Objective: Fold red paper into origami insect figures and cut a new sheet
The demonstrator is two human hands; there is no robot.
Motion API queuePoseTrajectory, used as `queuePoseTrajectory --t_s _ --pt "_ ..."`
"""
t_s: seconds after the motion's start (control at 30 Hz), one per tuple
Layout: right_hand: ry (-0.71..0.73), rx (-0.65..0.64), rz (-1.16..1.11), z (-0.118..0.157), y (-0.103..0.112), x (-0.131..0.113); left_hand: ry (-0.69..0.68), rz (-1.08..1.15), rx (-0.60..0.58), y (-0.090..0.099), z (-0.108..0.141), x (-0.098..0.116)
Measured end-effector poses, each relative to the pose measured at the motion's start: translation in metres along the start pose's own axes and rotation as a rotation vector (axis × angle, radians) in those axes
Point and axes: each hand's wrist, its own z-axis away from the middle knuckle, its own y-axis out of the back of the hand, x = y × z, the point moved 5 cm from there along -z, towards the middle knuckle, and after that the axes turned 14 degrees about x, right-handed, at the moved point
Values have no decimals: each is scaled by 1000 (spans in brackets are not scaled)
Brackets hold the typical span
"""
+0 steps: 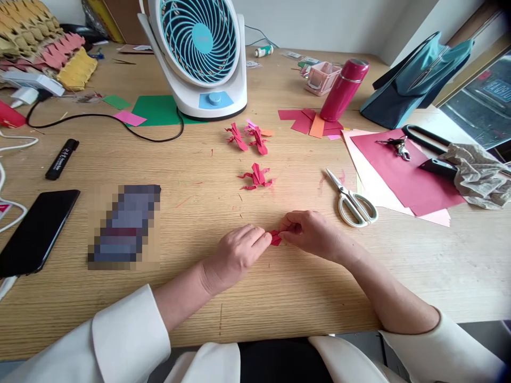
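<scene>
On the wood-grained surface [303,308], a white fan [199,53] near the back edge bears blurred lettering, the left hand [239,252] and right hand [315,236] face each other inward of the front edge's middle, a black marker [63,159] near the left edge carries unreadable white print, and both hands' fingers [261,241] pinch a small, creased, partly hidden red folded paper [275,238].

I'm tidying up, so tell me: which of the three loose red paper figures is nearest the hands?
The front figure, lying alone beyond the held red paper; the other two sit side by side farther back, nearer the fan.
</scene>
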Motion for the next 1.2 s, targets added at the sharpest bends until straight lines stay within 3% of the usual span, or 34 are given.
queuePoseTrajectory --t_s 0.13,0.37,0.7,0.93,1.2 --pt "-30 -134 104 -9 5 -6 -143 -24 11 12 12 5" --pt "-14 -287 258 -26 9 -18 -132 -35 -111 12 19 2" --pt "5 -313 452 -37 0 -23 -97 49 -80 10 21 -1" --pt "13 -254 564 -26 -2 -33 -112 8 -71 7 21 0" --pt "-3 -156 343 -6 -1 -29 -145 -45 -80 9 23 4"
